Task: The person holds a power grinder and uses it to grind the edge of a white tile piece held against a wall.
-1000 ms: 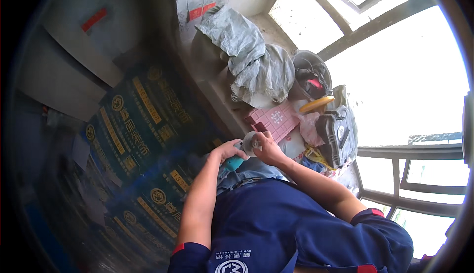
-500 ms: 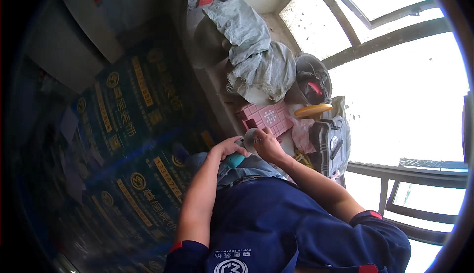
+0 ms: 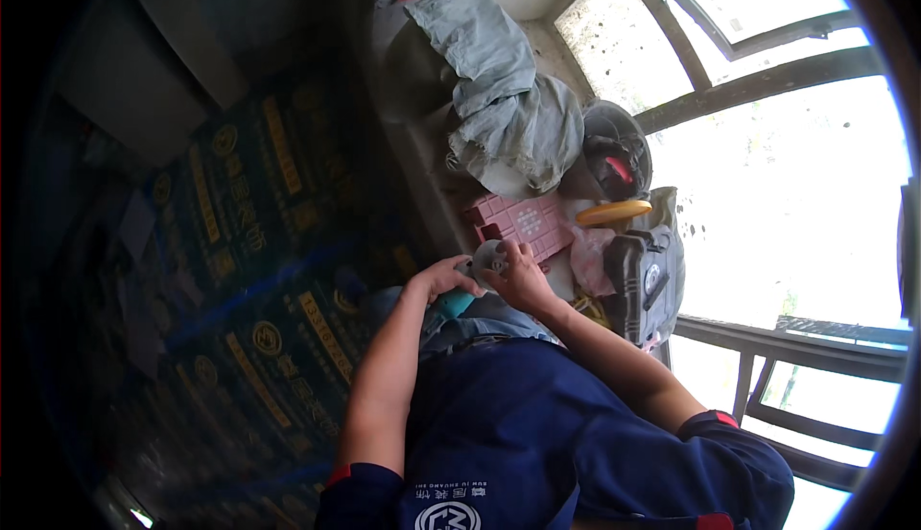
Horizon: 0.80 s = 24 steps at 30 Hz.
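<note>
Head view: the person's left hand point(image 3: 444, 279) has its grip closed on a teal power tool point(image 3: 455, 303) near the tool's head, held over the lap in the middle of the scene. The right hand point(image 3: 526, 283) has fingers and thumb at a round grey disc point(image 3: 491, 257) at the tool's far end; whether that grip is closed on the disc or only rests against it cannot be told.

Just beyond the hands lies a pink box point(image 3: 535, 226) with a pale pattern. Farther off, a grey-green cloth point(image 3: 494, 70) lies draped, with a dark bucket point(image 3: 614, 123) at its right containing a red item point(image 3: 619, 169). An orange-yellow disc-shaped piece point(image 3: 614, 212) is on the near side of the bucket. To the right of the hands are a pink plastic bag point(image 3: 592, 261) and a black case point(image 3: 641, 285). Dark green printed sheeting point(image 3: 269, 261) covers the floor at left.
</note>
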{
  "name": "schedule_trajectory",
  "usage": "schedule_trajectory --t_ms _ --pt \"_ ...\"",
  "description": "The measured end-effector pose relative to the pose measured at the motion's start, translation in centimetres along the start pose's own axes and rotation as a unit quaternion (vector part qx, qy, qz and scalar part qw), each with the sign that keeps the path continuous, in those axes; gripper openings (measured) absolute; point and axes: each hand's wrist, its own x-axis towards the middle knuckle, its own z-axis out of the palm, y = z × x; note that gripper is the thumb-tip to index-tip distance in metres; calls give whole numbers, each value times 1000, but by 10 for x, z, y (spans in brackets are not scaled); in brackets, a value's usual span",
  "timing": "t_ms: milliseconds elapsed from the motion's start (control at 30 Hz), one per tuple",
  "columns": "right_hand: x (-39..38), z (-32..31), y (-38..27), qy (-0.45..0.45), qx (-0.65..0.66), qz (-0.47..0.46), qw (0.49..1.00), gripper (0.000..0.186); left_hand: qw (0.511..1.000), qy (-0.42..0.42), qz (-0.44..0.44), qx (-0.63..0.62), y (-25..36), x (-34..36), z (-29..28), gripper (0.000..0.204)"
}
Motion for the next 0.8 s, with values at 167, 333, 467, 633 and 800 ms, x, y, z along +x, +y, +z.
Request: schedule_trajectory --t_ms 167,333,467,633,800 --pt "10 2 -5 -54 29 96 994 45 1000 -8 3 -16 -4 2 -4 86" --pt "6 -2 -14 -23 6 43 999 40 1000 -13 -14 -25 -4 0 -6 88" --pt "8 -2 -20 -11 -24 42 999 37 999 -9 -17 -28 -1 -3 -7 89" --pt "14 -1 -17 -62 16 79 995 34 1000 6 -22 5 0 -5 -5 83" --pt "6 -3 -7 -71 -2 26 997 30 1000 -18 -1 -6 0 -5 -7 83"
